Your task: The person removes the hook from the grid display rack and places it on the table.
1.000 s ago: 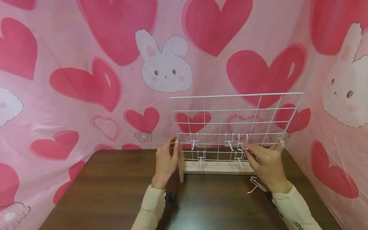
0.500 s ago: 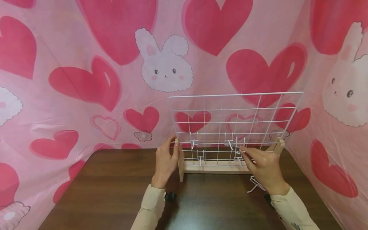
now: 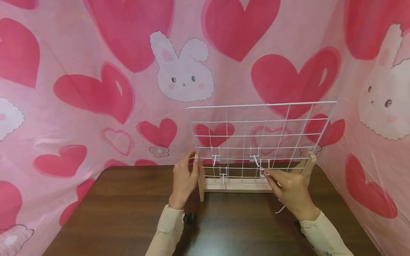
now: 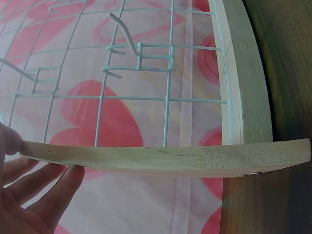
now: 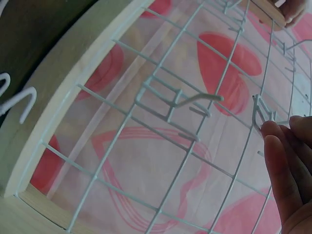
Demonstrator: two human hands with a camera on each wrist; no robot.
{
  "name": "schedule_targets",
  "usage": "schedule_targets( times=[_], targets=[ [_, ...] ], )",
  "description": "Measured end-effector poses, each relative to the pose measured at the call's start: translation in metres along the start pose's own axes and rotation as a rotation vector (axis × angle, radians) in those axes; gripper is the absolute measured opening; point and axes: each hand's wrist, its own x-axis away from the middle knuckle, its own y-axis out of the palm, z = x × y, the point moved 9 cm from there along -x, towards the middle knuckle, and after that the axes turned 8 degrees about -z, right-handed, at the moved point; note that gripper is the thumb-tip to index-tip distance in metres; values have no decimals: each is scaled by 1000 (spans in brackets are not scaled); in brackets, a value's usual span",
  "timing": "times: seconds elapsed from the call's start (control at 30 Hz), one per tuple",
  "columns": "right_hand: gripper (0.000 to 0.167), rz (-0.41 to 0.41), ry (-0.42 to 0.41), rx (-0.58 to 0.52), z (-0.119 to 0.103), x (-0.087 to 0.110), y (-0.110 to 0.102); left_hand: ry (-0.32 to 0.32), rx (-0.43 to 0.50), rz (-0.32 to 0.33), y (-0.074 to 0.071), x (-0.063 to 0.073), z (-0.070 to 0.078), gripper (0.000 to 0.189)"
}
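A white wire grid panel (image 3: 256, 135) stands tilted back in a wooden stand (image 3: 238, 188). My left hand (image 3: 185, 176) holds the stand's left upright (image 4: 161, 158), thumb on one side and fingers on the other. With thumb and fingertips, my right hand (image 3: 289, 188) pinches a white wire grid hook (image 3: 262, 172) at the lower right of the panel. This hook overlaps the lower right hook (image 5: 170, 105) in the head view. Other hooks hang at upper left (image 3: 216, 157), lower left (image 3: 223, 175) and upper middle (image 3: 254, 157).
A loose white hook (image 3: 280, 209) lies on the dark wooden table (image 3: 134, 209), partly hidden behind my right hand. A pink cloth (image 3: 237, 81) with hearts and rabbits hangs behind the table and along both sides.
My right hand has moved down and left across the panel with the hook, now covering more of the loose one on the table. My left hand has stayed on the upright.
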Motion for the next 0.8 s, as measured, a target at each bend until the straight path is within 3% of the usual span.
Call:
schedule_targets(
  times=[0.23,0.8],
  targets=[
    [54,-62,-8,-3,-3,2,9,11,4,4,-1,0,1,28],
    [51,-106,-51,-15,-14,11,18,16,-6,12,-2,0,2,29]
  ],
)
